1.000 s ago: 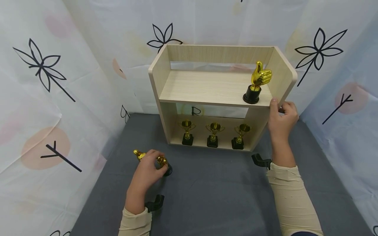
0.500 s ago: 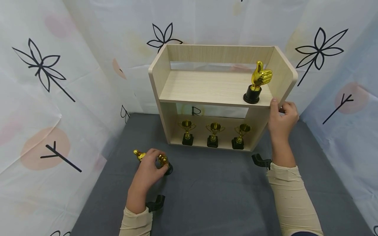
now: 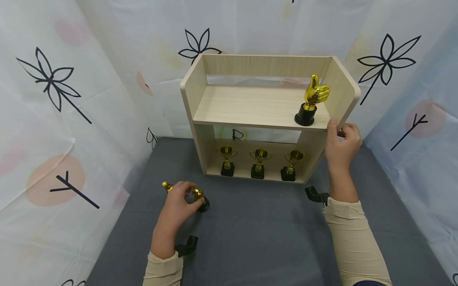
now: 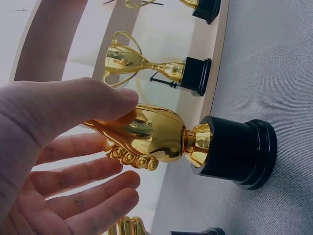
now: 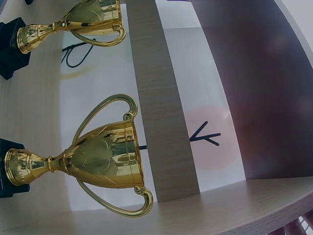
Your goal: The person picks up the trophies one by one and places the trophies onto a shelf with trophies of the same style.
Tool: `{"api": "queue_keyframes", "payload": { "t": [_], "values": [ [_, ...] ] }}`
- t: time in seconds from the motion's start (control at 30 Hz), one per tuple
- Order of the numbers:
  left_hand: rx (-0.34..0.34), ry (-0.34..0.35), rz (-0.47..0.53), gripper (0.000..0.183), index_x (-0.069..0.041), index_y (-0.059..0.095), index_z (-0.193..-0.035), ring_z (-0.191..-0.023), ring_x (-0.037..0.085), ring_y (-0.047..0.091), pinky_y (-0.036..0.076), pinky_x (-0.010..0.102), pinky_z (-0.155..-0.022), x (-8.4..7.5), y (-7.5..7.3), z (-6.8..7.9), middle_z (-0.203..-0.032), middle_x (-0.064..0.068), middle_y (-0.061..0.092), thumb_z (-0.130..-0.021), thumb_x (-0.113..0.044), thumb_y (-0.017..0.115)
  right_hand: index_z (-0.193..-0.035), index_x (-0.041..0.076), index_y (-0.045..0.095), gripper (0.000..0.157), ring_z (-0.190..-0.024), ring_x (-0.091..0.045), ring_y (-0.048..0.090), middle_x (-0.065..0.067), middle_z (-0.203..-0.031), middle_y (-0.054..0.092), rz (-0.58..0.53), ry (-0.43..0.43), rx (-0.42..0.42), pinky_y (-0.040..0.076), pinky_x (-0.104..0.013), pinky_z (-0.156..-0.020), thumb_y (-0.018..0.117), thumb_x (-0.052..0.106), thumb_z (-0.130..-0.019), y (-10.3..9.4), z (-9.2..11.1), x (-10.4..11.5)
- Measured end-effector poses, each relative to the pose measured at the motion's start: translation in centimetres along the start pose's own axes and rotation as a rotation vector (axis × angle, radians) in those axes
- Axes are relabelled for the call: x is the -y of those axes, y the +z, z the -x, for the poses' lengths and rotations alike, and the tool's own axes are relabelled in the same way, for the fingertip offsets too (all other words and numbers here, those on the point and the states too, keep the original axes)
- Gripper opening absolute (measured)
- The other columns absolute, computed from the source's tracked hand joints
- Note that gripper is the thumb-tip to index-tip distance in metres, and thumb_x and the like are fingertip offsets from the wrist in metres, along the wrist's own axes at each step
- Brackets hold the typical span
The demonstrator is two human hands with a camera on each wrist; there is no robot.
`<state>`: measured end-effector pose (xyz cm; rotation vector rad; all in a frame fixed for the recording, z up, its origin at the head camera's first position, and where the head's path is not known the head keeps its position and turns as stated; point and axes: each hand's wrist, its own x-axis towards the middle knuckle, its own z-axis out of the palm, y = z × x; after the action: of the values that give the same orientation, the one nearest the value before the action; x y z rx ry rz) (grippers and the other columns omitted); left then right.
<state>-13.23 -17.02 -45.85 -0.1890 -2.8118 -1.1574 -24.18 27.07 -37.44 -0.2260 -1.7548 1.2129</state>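
My left hand [image 3: 177,202] is around a gold thumbs-up trophy [image 3: 198,194] with a round black base, which stands upright on the grey cloth. In the left wrist view, my thumb [image 4: 105,100] lies against the gold part of this trophy [image 4: 161,132], while the other fingers [image 4: 98,200] extend loosely behind it. Another gold trophy [image 3: 166,186] is partly hidden behind that hand. My right hand [image 3: 341,145] grips the right side panel of a pale wooden shelf [image 3: 247,105], thumb at the front edge of its upper board.
A thumbs-up trophy [image 3: 315,93] stands at the right of the upper shelf. Three gold cup trophies, left [image 3: 227,159], middle [image 3: 259,161] and right [image 3: 290,165], stand in a row on the lower level. Patterned white cloth [image 3: 107,99] hangs around the grey table [image 3: 250,222].
The left hand has eased slightly left, its fingers drawing a little away from the trophy. The trophy has shifted only very slightly. The right hand and shelf have stayed still.
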Motion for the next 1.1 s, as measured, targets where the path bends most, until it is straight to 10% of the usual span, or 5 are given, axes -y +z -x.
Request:
{"api": "queue_keyframes", "payload": {
  "t": [1.1],
  "values": [
    [-0.015,0.034,-0.003,0.027,-0.008,0.076,-0.118,-0.113,0.034,0.069,0.06,0.051,-0.091,-0.08,0.36,-0.17,-0.121,0.011,0.068,-0.092,-0.011,0.083,-0.084,-0.004,0.077,0.04,-0.08,0.009,0.05,0.03,-0.084,0.052,-0.005,0.0,-0.002,0.039,-0.017,-0.079,0.067,0.032,-0.098,-0.02,0.06,-0.01]
  ]
}}
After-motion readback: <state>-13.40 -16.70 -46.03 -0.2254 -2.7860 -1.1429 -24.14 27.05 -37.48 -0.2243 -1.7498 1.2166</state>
